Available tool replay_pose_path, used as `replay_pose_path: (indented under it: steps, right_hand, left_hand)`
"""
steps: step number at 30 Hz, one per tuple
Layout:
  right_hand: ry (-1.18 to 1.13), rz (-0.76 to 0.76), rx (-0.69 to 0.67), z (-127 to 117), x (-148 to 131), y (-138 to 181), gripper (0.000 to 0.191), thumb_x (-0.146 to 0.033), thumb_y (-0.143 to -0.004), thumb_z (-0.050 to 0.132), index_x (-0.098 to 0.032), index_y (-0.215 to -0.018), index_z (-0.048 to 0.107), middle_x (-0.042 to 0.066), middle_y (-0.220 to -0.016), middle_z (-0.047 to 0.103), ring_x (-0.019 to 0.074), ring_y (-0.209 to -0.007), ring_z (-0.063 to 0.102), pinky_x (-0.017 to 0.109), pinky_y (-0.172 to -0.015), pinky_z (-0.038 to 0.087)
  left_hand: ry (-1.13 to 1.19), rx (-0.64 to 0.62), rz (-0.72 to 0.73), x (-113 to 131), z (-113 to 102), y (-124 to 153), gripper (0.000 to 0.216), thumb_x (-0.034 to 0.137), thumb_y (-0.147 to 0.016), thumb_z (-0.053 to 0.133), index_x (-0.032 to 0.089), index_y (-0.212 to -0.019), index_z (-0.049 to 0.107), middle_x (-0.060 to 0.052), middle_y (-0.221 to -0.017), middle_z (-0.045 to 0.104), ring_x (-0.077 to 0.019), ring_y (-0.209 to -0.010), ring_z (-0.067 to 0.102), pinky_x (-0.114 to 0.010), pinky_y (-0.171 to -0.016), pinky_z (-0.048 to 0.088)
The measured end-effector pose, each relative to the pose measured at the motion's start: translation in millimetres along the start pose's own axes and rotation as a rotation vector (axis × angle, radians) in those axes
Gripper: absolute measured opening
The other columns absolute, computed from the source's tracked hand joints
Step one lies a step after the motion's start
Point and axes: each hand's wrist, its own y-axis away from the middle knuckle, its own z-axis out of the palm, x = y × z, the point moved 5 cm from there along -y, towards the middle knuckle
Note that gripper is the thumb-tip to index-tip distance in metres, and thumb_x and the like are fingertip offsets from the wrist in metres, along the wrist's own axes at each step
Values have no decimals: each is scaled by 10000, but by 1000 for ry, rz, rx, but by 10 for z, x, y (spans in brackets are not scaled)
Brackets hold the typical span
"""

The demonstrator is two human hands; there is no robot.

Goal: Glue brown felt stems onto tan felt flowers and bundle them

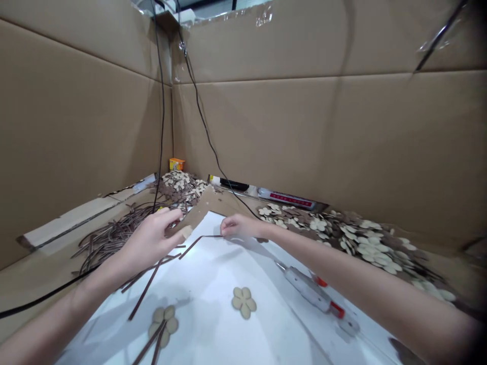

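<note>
Right hand (pixel 239 225): we see the thumb and fingertips pinched together on one end of a thin brown strip (pixel 190 247). The strip is bent; it leaves the fingertips level, then slants down toward the left, above or upon the white sheet (pixel 213 274) near its far corner. We cannot tell whether its free end touches the sheet.

Left hand (pixel 152 235): thumb and fingers spread apart, fingers curved, beside the strip pile (pixel 110 238). We cannot tell whether it touches any strip.

On the sheet, we list:
– one beige five-petalled flower piece (pixel 243 302), lying flat, well apart from both hands;
– a second flower piece (pixel 171 324), nearer to us and to the left, with two brown strips (pixel 149 342) lying across it;
– one loose strip (pixel 145 290), slanting below the left hand;
– a grey hand tool (pixel 308 289) with a metal tip and a red section, beside the right forearm.

Around the sheet, we list:
– a heap of beige and brown flower pieces (pixel 365 243) at the right;
– a smaller heap (pixel 178 182) in the far corner, just before an orange box (pixel 177 163);
– a black tube (pixel 234 184) and a white-and-red tube (pixel 289 200) along the back wall;
– two dark cords (pixel 163 116) hanging before the cardboard walls (pixel 327 116).
</note>
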Motion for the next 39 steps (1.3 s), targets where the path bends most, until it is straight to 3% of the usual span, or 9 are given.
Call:
replay_pose_path:
  steps: [5, 9, 15, 20, 25, 29, 31, 37, 39]
  right_hand:
    - [-275, -61, 262, -519, -293, 514, 318, -493, -739, 594, -222, -749, 428, -84, -596, 444, 81, -541, 503, 256, -633, 445]
    - [-369, -110, 393, -883, -936, 1039, 253, -417, -761, 587, -239, -751, 408, -142, -519, 264, 8, -345, 205, 192, -476, 309]
    - [32, -118, 421, -1097, -1647, 1512, 207, -415, -772, 598, -216, -722, 572, -78, -582, 523, 65, -569, 511, 232, -635, 418]
    - [159, 44, 258, -937, -1474, 1307, 194, -359, -841, 524, -194, -903, 606, -6, -746, 598, 143, -797, 585, 297, -785, 456]
    - [336, 37, 329, -932, -1274, 727, 391, -110, -723, 566, -212, -1100, 562, 45, -1150, 598, 214, -1088, 521, 375, -950, 397]
    - [394, 129, 99, -955, -1177, 424, 433, -40, -503, 721, -191, -906, 674, 21, -982, 681, 246, -1010, 595, 432, -920, 416]
    - [372, 130, 37, -1039, -1154, 420, 412, -96, -541, 725, -201, -936, 678, 5, -985, 693, 199, -987, 619, 394, -896, 435]
    - [368, 152, 251, -1518, -1107, 791, 331, -285, -729, 523, -12, -851, 664, 101, -1052, 677, 142, -936, 625, 306, -819, 423]
    - [357, 69, 353, -1701, -1145, 916, 569, -325, -832, 189, 8, -712, 634, 110, -1165, 606, 97, -974, 588, 263, -793, 393]
  left_hand:
    - [446, -151, -161, -405, 288, -113, 300, 473, -785, 482, 173, -783, 463, 23, -693, 438, -126, -633, 442, -214, -540, 338]
    - [397, -219, -165, -572, 533, -235, 338, 499, -743, 524, 167, -720, 465, 32, -647, 417, -122, -609, 432, -212, -533, 330]
    - [435, -421, -94, -377, 934, -394, 346, 491, -708, 552, 147, -735, 527, 27, -645, 477, -120, -579, 452, -208, -508, 324]
    - [402, -451, -102, -243, 1259, -598, 327, 451, -658, 608, 139, -750, 581, 11, -614, 544, -133, -559, 486, -215, -493, 333]
    - [331, -330, -137, -278, 1385, -671, 321, 370, -675, 592, 130, -888, 603, -51, -760, 642, -191, -699, 586, -249, -594, 428]
    - [255, -264, -178, -338, 1257, -581, 436, 355, -726, 545, 131, -1100, 548, -120, -1052, 638, -237, -945, 600, -305, -815, 452]
    - [208, -224, -186, -374, 1145, -530, 471, 341, -737, 530, 127, -1157, 518, -151, -1194, 567, -261, -1100, 529, -340, -931, 397]
    - [144, -202, -146, -496, 878, -398, 383, 294, -745, 494, 133, -1081, 584, -120, -1152, 558, -244, -1089, 514, -340, -946, 384]
    - [132, -198, -144, -541, 793, -369, 336, 292, -751, 484, 146, -1024, 616, -102, -1112, 578, -235, -1034, 536, -329, -910, 403]
